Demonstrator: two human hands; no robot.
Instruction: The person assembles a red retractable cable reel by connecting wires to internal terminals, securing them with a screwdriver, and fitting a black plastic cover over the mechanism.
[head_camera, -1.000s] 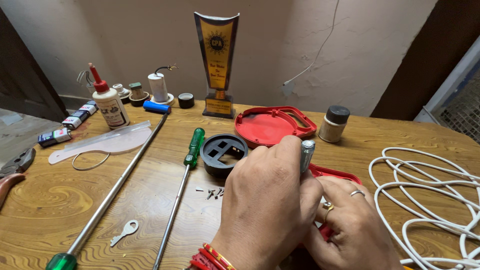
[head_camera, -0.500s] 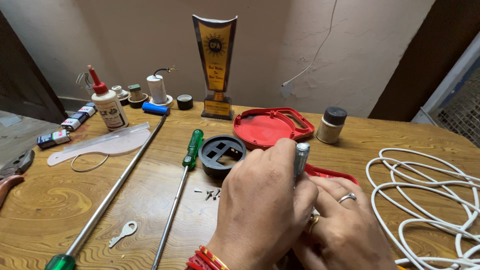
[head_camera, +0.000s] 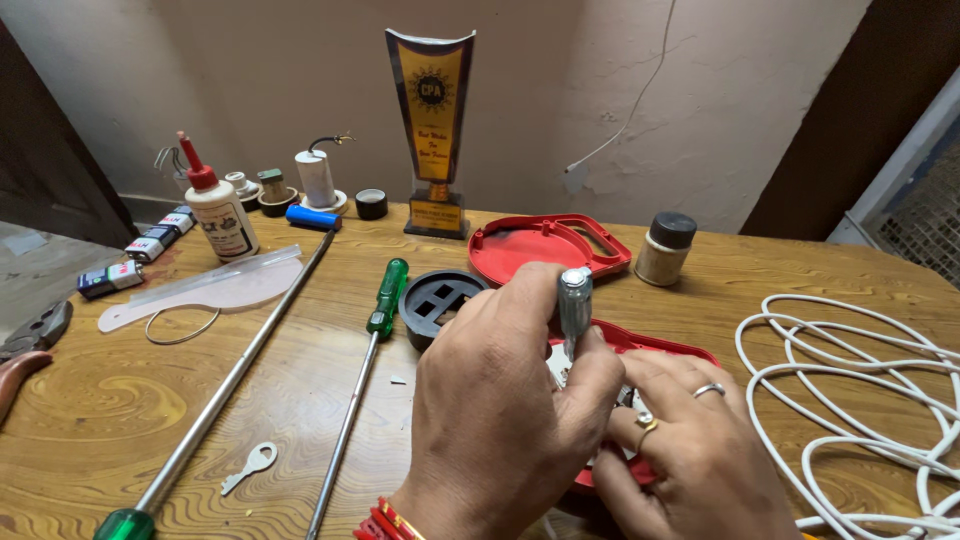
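Left hand (head_camera: 500, 400) wrapped around a small tool with a clear grey handle (head_camera: 575, 298), held upright, tip down inside the red case (head_camera: 650, 345) and hidden behind the fingers. Right hand (head_camera: 695, 445) just beside it, two rings on, fingers curled and pinching something tiny in the case, too hidden to tell what. Both hands touching, low in the middle of the wooden table (head_camera: 90, 410). Just behind the left hand, a black round part (head_camera: 440, 300), and past that the red lid (head_camera: 540, 245) lying flat. Green screwdriver (head_camera: 385, 297) to the left with its long shaft pointing at the near edge, and another long one with a steel rod (head_camera: 235, 375) running diagonally. Small key (head_camera: 250, 465) between those two. White cable (head_camera: 850, 370) coiled on the right. Along the back wall: trophy (head_camera: 432, 130), glue bottle (head_camera: 218, 210), little jar (head_camera: 668, 248), blue battery (head_camera: 312, 217). Pliers (head_camera: 35, 330) at the far left edge.
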